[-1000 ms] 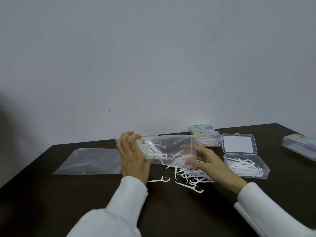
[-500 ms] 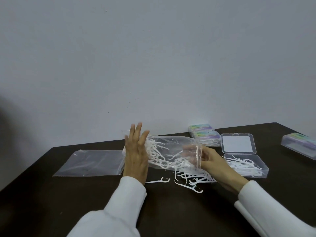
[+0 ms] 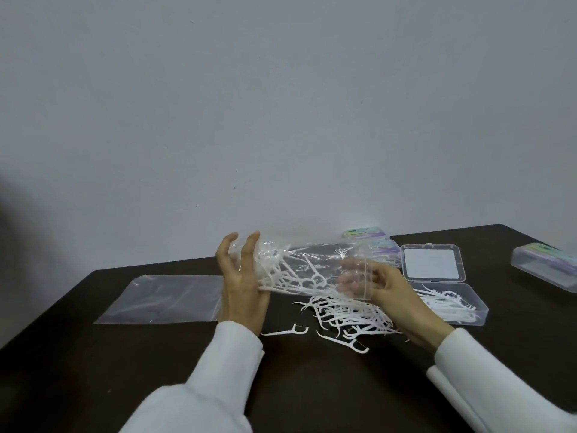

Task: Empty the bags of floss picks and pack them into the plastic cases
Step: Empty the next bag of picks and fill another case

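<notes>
Head view. The clear bag [image 3: 307,270] hangs above the surface [image 3: 93,370], its long axis running side to side between the two hands. The left hand [image 3: 242,284] takes the closed end, fingers spread and half curled around the crumpled film. The right hand [image 3: 379,284] holds the open mouth, fingers reaching inside the rim and showing through the plastic. The mouth sits slightly lower than the closed end, directly above the loose floss picks [image 3: 346,317] heaped below and just left of the right hand. More white picks remain inside the bag, bunched toward the left hand. The open plastic case [image 3: 449,303], partly filled, lies just right of the right hand, which is nearer to it. An emptied flat bag [image 3: 162,300] lies left of the left hand.

Judgement: tipping is under way; raising the closed end further should clear the remainder.
</notes>
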`<state>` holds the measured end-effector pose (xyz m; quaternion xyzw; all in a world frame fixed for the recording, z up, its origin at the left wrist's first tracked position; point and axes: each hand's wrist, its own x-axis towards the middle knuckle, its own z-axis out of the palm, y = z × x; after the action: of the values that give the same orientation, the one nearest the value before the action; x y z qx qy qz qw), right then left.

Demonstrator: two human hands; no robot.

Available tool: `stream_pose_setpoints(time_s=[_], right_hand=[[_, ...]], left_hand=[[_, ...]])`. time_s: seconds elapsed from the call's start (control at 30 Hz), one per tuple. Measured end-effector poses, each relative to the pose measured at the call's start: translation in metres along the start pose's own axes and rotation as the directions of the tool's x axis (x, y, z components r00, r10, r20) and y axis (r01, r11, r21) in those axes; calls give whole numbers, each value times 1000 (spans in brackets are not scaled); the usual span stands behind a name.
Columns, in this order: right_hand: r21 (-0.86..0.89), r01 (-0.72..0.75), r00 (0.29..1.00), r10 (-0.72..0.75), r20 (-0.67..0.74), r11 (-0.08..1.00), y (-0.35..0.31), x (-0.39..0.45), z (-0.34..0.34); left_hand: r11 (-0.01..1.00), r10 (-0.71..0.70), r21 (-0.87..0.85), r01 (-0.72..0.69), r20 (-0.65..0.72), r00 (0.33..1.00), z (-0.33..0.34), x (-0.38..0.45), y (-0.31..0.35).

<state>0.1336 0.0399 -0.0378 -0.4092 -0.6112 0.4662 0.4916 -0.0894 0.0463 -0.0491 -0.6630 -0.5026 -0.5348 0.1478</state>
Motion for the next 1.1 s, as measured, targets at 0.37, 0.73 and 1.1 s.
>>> stream_pose_setpoints(time_s=[0.37, 0.73, 1.1], right_hand=[[-41, -53, 997, 55, 48, 998, -1, -2, 2], [-174, -14, 990, 38, 134, 985, -12, -9, 6], [-178, 11, 995, 6, 95, 984, -12, -5, 4]], left_hand=[[989, 95, 111, -98, 33, 995, 2, 1, -5], [996, 59, 67, -60, 20, 998, 0, 1, 3], [968, 37, 248, -45, 36, 999, 5, -5, 11]])
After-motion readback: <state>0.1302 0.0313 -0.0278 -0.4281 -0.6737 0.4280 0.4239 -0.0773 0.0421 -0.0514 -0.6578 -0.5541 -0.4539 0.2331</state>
